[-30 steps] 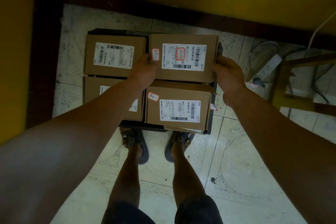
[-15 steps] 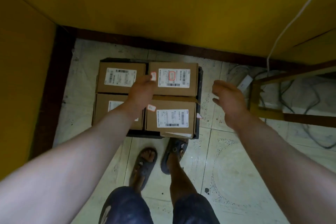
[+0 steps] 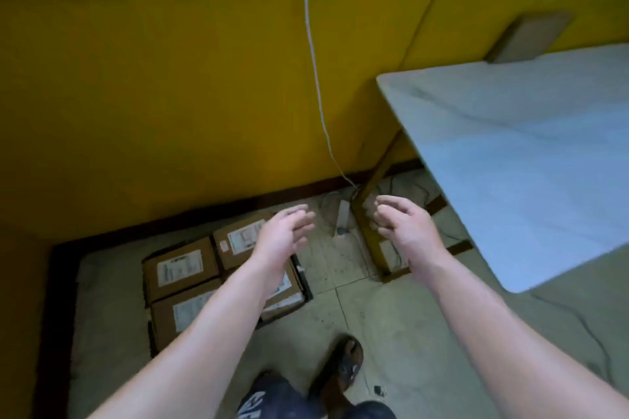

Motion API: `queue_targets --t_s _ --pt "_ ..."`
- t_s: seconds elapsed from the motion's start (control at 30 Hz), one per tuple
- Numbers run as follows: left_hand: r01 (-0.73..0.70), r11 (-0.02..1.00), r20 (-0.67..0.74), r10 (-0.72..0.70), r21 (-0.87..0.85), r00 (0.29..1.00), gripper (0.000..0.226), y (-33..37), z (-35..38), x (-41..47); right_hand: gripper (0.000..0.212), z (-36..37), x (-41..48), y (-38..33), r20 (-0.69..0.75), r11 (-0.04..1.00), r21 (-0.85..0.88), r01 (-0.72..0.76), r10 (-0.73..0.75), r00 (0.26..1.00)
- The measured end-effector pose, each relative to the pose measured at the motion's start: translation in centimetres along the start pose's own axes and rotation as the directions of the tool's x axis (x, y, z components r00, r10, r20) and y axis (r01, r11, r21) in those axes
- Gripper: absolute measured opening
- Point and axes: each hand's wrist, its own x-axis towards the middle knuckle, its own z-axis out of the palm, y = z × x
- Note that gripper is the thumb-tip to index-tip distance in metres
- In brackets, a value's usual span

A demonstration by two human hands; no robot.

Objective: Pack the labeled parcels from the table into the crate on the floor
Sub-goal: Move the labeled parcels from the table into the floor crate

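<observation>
We stand by a yellow wall (image 3: pixel 170 95) on a tiled floor (image 3: pixel 391 316). Our left hand (image 3: pixel 286 235) and right hand (image 3: pixel 405 224) hover empty, the left's fingers loosely straight, the right's slightly curled. Four parcels (image 3: pixel 180 269) fill the crate (image 3: pixel 303 279) under our left arm. A blurred brown box (image 3: pixel 531 37) sits at the far end of the table (image 3: pixel 510 146).

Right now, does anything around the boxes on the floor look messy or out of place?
The four parcels lie flat, side by side in the crate. The only untidy spot: a white cable dangles down the yellow wall toward a power strip lying on the floor beside the table leg.
</observation>
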Motion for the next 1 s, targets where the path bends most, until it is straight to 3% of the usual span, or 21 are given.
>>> queue_targets --t_s 0.3,0.53,0.73,1.0 --pt "-0.156 0.981 0.252 0.124 0.113 0.96 0.018 4.3 19.1 -4.0 0.013 -17.1 -2.5 -0.8 -0.22 0.974 0.187 0.129 -0.087 0.972" --pt "-0.189 0.974 0.317 0.141 0.128 0.938 0.016 3.1 38.1 -5.2 0.012 -35.2 -0.6 1.8 -0.274 0.933 0.327 0.151 -0.059 0.96" --pt "-0.193 0.969 0.295 0.142 0.154 0.945 0.016 2.2 49.4 -5.0 0.013 -45.8 2.7 2.6 -0.248 0.937 0.331 0.114 -0.03 0.968" --pt "-0.166 0.98 0.234 0.137 0.112 0.963 0.016 2.3 58.6 2.2 0.015 -52.9 13.0 1.0 -0.16 0.946 0.314 0.079 -0.029 0.987"
